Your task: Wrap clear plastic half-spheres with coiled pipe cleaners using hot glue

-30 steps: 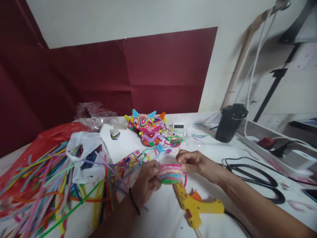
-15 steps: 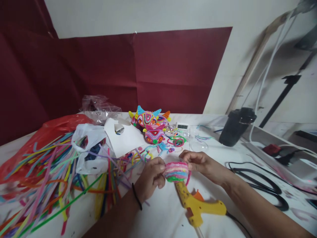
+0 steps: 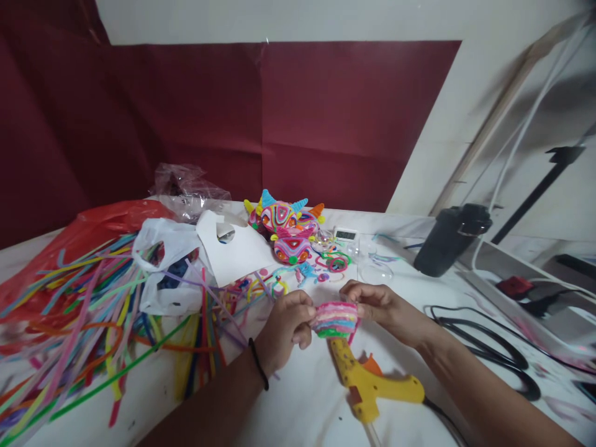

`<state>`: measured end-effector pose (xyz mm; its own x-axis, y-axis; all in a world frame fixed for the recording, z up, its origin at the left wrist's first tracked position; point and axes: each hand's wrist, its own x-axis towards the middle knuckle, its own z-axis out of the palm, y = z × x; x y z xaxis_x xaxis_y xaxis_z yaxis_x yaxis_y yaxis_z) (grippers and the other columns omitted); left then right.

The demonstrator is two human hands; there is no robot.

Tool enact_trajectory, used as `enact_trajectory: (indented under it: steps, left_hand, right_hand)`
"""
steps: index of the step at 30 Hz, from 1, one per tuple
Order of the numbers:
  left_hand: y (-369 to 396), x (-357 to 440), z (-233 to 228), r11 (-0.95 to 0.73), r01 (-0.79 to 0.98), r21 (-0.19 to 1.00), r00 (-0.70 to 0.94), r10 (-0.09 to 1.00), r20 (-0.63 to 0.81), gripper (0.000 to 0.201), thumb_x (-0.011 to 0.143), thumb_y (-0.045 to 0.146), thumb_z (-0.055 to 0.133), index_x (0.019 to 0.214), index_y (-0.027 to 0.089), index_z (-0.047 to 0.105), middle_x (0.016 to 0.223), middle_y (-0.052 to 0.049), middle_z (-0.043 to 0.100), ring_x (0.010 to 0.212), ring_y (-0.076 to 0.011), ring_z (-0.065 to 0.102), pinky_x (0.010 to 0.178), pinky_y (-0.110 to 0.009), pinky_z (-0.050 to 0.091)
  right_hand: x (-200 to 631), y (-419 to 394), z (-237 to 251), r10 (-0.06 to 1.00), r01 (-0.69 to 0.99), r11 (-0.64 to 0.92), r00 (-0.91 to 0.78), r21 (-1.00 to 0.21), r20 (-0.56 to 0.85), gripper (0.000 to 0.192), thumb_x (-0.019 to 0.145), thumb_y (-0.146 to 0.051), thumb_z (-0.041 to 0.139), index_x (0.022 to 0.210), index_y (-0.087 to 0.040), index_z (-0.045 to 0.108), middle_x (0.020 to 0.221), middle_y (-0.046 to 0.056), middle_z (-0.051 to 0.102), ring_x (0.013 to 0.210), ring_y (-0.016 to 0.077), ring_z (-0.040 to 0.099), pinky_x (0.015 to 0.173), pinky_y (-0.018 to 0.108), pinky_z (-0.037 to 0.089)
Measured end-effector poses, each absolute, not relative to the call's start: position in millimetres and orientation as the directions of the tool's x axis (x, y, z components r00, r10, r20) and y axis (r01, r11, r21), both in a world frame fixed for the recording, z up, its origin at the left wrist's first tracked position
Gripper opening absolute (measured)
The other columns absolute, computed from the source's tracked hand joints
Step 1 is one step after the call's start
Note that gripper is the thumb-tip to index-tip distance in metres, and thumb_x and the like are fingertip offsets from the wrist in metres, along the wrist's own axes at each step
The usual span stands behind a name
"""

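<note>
Lying nearest on the white table (image 3: 307,403), the yellow glue gun (image 3: 372,385) serves as the landmark, its nozzle aimed up toward the hands and its black cord trailing off to its right; just above its nozzle the striped pipe-cleaner piece (image 3: 335,319), banded pink, blue and green, is held off the table between both hands; the left hand (image 3: 286,326), a dark band at its wrist, pinches the piece's left edge with thumb and fingers, while the right hand (image 3: 379,305) grips its right edge with fingertips closed on it; a loose pink end hangs from the piece beside the right hand; well left of the glue gun spreads a heap of loose pipe cleaners (image 3: 93,310) in many colours, partly over a white plastic bag (image 3: 162,267) and a red bag (image 3: 88,230); right of the gun black cables (image 3: 484,347) loop on the table; farther beyond the gun sit finished colourful horned figures (image 3: 286,226), a small digital clock (image 3: 346,235), and, up to the right, a black container (image 3: 449,239).
</note>
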<state>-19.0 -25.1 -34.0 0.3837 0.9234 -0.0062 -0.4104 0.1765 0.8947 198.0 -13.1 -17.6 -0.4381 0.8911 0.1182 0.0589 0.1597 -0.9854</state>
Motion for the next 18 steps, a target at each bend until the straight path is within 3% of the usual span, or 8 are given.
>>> enact_trajectory:
  steps: [18]
  left_hand:
    - [-23.7,-20.4,-38.5,0.232,-0.423,0.876,0.477,0.879,-0.002,0.019,0.066,0.03,0.061,0.063,0.019,0.046,0.047,0.01,0.04,0.031,-0.0013,0.026,0.035,-0.018,0.026]
  right_hand:
    - [200.8,-13.0,-22.5,0.882,0.027,0.158,-0.453,-0.987,0.129,0.023,0.075,-0.041,0.075,0.072,-0.02,0.067,0.084,0.001,0.053,0.078,0.0169,0.049,0.071,0.03,0.04]
